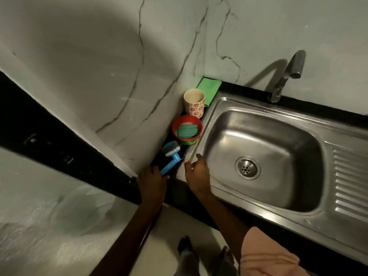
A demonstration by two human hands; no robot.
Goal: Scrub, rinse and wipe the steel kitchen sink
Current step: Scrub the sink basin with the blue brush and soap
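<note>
Steel sink point(264, 162) set in a black counter, its basin bare; the left hand point(153, 181) curls round a blue brush point(171, 158) handle at the wall-side rim, the right hand point(197, 172) rests on the sink's corner, fingers loosely spread; brush bristles blurred

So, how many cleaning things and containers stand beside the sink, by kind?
Brush: 1
Scrub pad: 1
Cloth: 1
Cup: 1
Bowl: 1
Total: 5
</note>
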